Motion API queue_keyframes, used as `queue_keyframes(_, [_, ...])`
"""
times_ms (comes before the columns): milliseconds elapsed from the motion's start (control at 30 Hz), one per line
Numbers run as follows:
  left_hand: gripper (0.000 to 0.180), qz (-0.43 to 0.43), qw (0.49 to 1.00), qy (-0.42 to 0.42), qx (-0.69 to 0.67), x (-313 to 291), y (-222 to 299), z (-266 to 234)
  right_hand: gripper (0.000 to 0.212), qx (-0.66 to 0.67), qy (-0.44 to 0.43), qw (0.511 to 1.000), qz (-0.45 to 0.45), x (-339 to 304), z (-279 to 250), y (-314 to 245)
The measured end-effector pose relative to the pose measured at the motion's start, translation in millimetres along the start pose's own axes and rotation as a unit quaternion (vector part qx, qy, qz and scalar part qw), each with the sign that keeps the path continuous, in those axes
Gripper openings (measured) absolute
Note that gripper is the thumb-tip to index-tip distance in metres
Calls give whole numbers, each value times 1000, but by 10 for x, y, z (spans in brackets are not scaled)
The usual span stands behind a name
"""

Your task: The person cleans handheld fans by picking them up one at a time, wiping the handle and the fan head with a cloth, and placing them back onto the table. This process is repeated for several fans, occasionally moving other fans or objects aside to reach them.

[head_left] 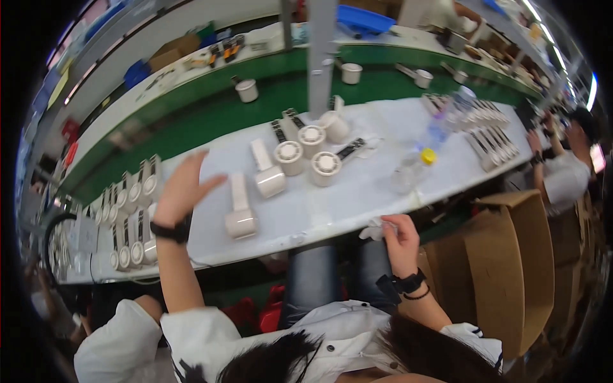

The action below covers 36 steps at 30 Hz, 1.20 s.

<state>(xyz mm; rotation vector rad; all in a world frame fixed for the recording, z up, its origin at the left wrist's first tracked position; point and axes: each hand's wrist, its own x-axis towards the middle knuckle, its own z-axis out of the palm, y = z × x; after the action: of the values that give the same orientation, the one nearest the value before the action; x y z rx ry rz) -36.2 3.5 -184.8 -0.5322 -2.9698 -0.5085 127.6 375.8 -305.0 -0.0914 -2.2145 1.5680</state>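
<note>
From the head view I could hardly make out the crumpled white thing (372,230) in my right hand (401,241), its grip closed on it at the counter (332,198) edge. My left hand (182,188) hovered open, empty, beside a beige handheld fan (241,207).

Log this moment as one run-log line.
left hand: raised, open, above handheld fans | right hand: holds white cloth at table edge | clear bottle: on table

The left hand (182,188) is raised with fingers spread open, while the right hand (401,237) is curled closed.
</note>
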Motion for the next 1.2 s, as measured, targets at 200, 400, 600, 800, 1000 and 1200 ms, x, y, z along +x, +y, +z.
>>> queue_keyframes(200, [69, 14, 999, -42, -5, 1473, -744, 132, 15, -38, 0, 998, -50, 321, 403, 33])
queue_keyframes(400, [72, -12, 996, 80, 50, 2569, -1129, 1023, 15, -44, 58, 996, -51, 591, 705, 111])
queue_keyframes(600, [64, -13, 997, 12, 71, 2839, -1206, 1028, 17, -103, 76, 991, -44, 564, 723, 172])
queue_keyframes(800, [54, 78, 971, -225, 33, 2016, -761, 247, 19, -153, 74, 981, -91, 646, 699, 125])
queue_keyframes(1000, [37, 39, 912, -407, -6, 1438, -140, -322, 17, -105, 57, 991, -67, 641, 743, 90])
queue_keyframes(1200, [34, 103, 943, -315, -29, 2168, 27, -34, 17, -98, 61, 992, -50, 631, 697, 126])
